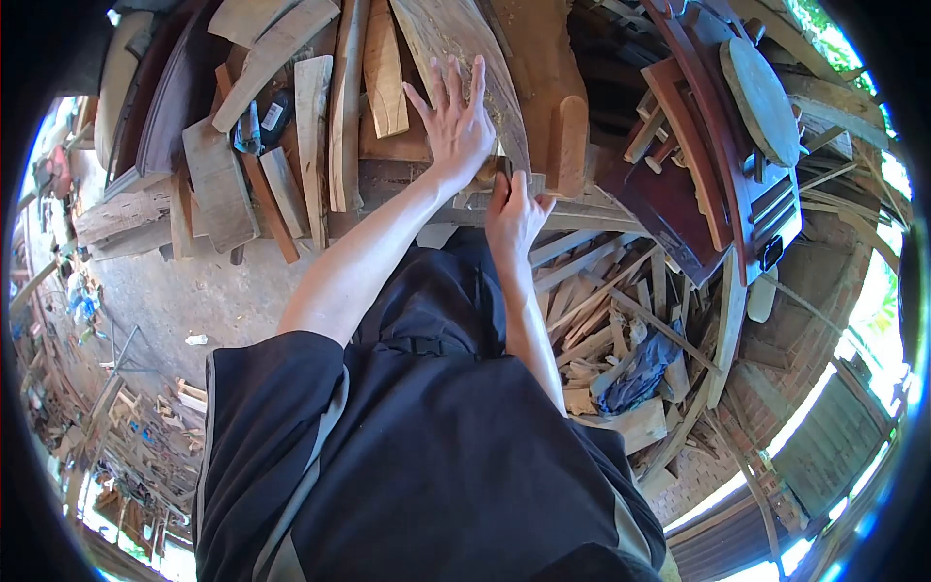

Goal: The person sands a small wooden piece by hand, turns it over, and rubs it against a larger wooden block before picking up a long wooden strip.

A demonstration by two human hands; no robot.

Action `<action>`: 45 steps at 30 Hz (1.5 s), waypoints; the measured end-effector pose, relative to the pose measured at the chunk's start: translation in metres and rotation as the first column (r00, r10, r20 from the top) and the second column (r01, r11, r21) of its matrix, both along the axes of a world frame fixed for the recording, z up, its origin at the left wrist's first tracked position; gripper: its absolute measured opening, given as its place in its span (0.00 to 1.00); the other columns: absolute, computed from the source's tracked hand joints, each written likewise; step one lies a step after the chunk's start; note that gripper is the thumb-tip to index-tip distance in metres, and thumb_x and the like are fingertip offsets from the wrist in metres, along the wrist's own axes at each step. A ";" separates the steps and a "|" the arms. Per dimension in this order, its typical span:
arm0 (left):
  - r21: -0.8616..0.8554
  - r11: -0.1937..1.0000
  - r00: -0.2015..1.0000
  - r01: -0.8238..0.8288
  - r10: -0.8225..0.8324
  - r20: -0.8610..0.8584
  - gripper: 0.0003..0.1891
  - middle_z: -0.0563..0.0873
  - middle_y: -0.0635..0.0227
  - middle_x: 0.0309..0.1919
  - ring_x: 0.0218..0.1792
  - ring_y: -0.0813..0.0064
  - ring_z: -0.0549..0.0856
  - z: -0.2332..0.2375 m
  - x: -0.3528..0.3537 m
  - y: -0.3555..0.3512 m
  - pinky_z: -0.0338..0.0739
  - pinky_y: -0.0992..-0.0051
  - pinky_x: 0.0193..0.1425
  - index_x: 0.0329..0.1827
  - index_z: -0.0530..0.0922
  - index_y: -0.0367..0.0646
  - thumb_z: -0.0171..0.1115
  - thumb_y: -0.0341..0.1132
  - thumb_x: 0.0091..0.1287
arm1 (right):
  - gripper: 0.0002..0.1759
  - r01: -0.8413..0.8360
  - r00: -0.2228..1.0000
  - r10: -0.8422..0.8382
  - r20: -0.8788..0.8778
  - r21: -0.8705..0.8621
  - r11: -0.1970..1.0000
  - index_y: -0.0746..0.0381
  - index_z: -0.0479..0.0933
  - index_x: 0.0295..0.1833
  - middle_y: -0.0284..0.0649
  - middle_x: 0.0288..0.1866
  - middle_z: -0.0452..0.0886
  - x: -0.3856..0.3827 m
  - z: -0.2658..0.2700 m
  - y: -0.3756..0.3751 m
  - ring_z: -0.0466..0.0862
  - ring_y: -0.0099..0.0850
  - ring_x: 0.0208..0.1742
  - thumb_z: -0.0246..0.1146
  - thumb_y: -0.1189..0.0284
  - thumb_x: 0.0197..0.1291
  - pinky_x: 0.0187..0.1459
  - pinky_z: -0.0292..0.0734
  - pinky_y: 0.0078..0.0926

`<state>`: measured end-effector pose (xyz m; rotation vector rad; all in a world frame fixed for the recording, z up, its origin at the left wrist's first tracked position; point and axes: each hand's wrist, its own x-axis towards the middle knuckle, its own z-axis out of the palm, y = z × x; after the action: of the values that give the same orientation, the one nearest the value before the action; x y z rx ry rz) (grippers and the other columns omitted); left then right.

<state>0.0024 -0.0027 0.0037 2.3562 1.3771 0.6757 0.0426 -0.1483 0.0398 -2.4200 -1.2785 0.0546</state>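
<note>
My left hand [456, 126] lies with fingers stretched out and spread on a long, pale wooden board [456, 39] at the top middle of the view. Just below and to the right, my right hand [516, 213] is closed near the board's lower end. A small dark brown piece [503, 167] shows at its fingertips; most of it is hidden, so its kind cannot be made out. Beside the board on the right, a brown wooden piece with a rounded end [567, 145] lies on the bench. Left of my left hand is a narrow, lighter wood strip [386, 87].
Several wood offcuts [313, 136] and a dark item with a white label [276, 114] lie to the left. At right stands reddish-brown wooden furniture [722, 145]. Below it are a scrap pile [621, 320] and a blue plastic bag [640, 373]. Concrete floor [242, 301] shows at left.
</note>
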 end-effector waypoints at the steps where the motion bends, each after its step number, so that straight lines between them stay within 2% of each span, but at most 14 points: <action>1: 0.003 1.000 1.000 0.001 -0.001 -0.004 0.44 0.62 0.49 0.82 0.85 0.42 0.51 -0.001 0.000 0.002 0.31 0.26 0.79 0.88 0.52 0.57 0.58 0.32 0.67 | 0.11 0.001 1.000 -0.001 -0.004 0.003 1.000 0.56 0.73 0.36 0.44 0.17 0.79 0.003 0.001 0.005 0.80 0.46 0.22 0.61 0.65 0.73 0.47 0.66 0.46; 7: -0.004 0.999 0.998 0.043 -0.043 0.043 0.43 0.61 0.47 0.82 0.85 0.42 0.51 0.004 -0.005 -0.004 0.31 0.25 0.78 0.88 0.52 0.57 0.57 0.31 0.68 | 0.11 0.029 0.999 -0.026 -0.038 0.088 0.996 0.57 0.75 0.37 0.49 0.20 0.79 0.025 -0.002 0.047 0.80 0.52 0.24 0.63 0.65 0.72 0.48 0.69 0.46; 8: -0.005 1.000 0.999 0.020 -0.020 0.034 0.42 0.61 0.47 0.82 0.84 0.42 0.51 0.001 -0.003 -0.003 0.31 0.25 0.78 0.88 0.52 0.57 0.57 0.31 0.69 | 0.10 -0.002 0.998 -0.003 0.060 0.077 0.997 0.57 0.73 0.36 0.44 0.20 0.81 0.021 -0.004 0.035 0.81 0.47 0.24 0.61 0.68 0.73 0.46 0.67 0.45; 12: 0.005 1.000 1.000 0.003 -0.003 -0.008 0.42 0.63 0.47 0.81 0.84 0.41 0.51 0.001 -0.003 0.000 0.32 0.26 0.79 0.88 0.52 0.56 0.56 0.31 0.70 | 0.10 -0.016 0.999 0.016 -0.045 -0.001 1.000 0.57 0.73 0.35 0.45 0.18 0.80 0.004 0.000 -0.004 0.80 0.48 0.23 0.61 0.68 0.73 0.47 0.66 0.44; 14: 0.039 0.998 0.999 0.047 -0.047 -0.015 0.42 0.63 0.46 0.81 0.84 0.41 0.51 -0.002 -0.003 0.002 0.32 0.26 0.79 0.88 0.51 0.56 0.57 0.32 0.70 | 0.11 -0.033 0.998 0.039 -0.053 0.097 0.995 0.57 0.74 0.36 0.46 0.15 0.76 0.018 0.004 0.016 0.80 0.52 0.23 0.62 0.65 0.73 0.47 0.68 0.45; 17: -0.004 0.998 0.996 0.062 -0.062 0.069 0.42 0.63 0.45 0.81 0.84 0.40 0.51 0.009 -0.004 0.000 0.32 0.26 0.78 0.88 0.51 0.56 0.57 0.33 0.70 | 0.11 -0.016 1.000 0.016 -0.003 0.064 0.998 0.57 0.74 0.37 0.46 0.15 0.76 0.036 -0.001 0.059 0.80 0.51 0.22 0.62 0.65 0.73 0.47 0.68 0.44; 21: 0.018 1.000 1.000 0.020 -0.020 -0.012 0.41 0.62 0.44 0.81 0.84 0.40 0.51 -0.002 -0.002 0.002 0.33 0.26 0.78 0.88 0.51 0.56 0.56 0.34 0.72 | 0.10 0.003 1.000 0.000 -0.026 0.115 0.993 0.57 0.74 0.37 0.48 0.16 0.77 0.020 -0.002 0.026 0.80 0.52 0.23 0.61 0.64 0.73 0.46 0.68 0.45; 23: 0.026 0.999 1.000 0.024 -0.023 -0.020 0.41 0.62 0.45 0.81 0.85 0.41 0.50 -0.005 -0.003 0.003 0.32 0.26 0.78 0.88 0.51 0.56 0.55 0.34 0.72 | 0.10 -0.031 0.995 0.030 -0.090 -0.009 0.999 0.57 0.75 0.38 0.49 0.17 0.78 0.008 0.001 -0.001 0.81 0.52 0.24 0.62 0.64 0.72 0.46 0.68 0.45; 31: 0.011 0.999 0.999 0.048 -0.048 -0.021 0.41 0.60 0.47 0.83 0.85 0.41 0.50 -0.002 -0.004 0.004 0.29 0.27 0.79 0.88 0.50 0.57 0.54 0.33 0.72 | 0.10 0.013 0.999 -0.010 -0.033 0.100 0.995 0.56 0.74 0.38 0.48 0.19 0.81 0.030 -0.008 0.051 0.82 0.52 0.24 0.62 0.64 0.73 0.45 0.68 0.46; 39: 0.014 0.996 0.996 0.088 -0.088 -0.027 0.43 0.59 0.40 0.82 0.84 0.35 0.48 -0.001 -0.004 0.006 0.27 0.23 0.76 0.88 0.50 0.52 0.56 0.33 0.70 | 0.10 -0.084 0.966 0.081 -0.246 -0.001 0.996 0.58 0.76 0.39 0.45 0.19 0.79 -0.019 0.028 -0.043 0.82 0.49 0.26 0.64 0.65 0.71 0.46 0.70 0.45; 41: 0.010 0.998 0.998 0.068 -0.068 -0.012 0.43 0.59 0.39 0.81 0.84 0.34 0.48 -0.004 -0.004 0.007 0.27 0.22 0.76 0.88 0.49 0.51 0.56 0.34 0.70 | 0.11 -0.057 0.929 0.058 -0.366 0.013 0.998 0.58 0.75 0.37 0.41 0.24 0.81 -0.022 0.036 -0.047 0.82 0.44 0.30 0.66 0.64 0.69 0.45 0.69 0.43; 42: 0.017 0.998 0.997 0.064 -0.064 -0.038 0.43 0.59 0.39 0.81 0.84 0.34 0.48 -0.004 -0.004 0.006 0.26 0.23 0.76 0.88 0.48 0.51 0.56 0.34 0.70 | 0.12 -0.092 0.935 0.099 -0.341 0.038 0.995 0.60 0.77 0.38 0.46 0.44 0.86 -0.019 0.041 -0.046 0.84 0.45 0.36 0.67 0.63 0.68 0.47 0.73 0.42; 43: 0.021 0.997 0.997 0.074 -0.074 -0.033 0.43 0.59 0.39 0.81 0.84 0.34 0.48 -0.005 -0.005 0.006 0.26 0.23 0.76 0.88 0.48 0.51 0.56 0.34 0.70 | 0.12 -0.082 0.938 0.091 -0.335 0.041 0.996 0.60 0.77 0.38 0.46 0.44 0.86 -0.018 0.040 -0.045 0.84 0.45 0.36 0.67 0.63 0.68 0.47 0.73 0.42; 45: 0.019 0.997 0.996 0.069 -0.068 -0.062 0.43 0.59 0.39 0.81 0.83 0.34 0.49 -0.004 -0.004 0.006 0.27 0.22 0.75 0.88 0.48 0.51 0.56 0.35 0.70 | 0.12 -0.175 0.948 0.227 -0.223 0.228 0.958 0.62 0.79 0.40 0.49 0.70 0.77 -0.012 0.035 -0.037 0.86 0.47 0.41 0.67 0.63 0.67 0.50 0.75 0.41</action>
<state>-0.0020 0.0036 -0.0006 2.4474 1.3136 0.6063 0.0308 -0.1852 0.0749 -2.0294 -1.3394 0.2604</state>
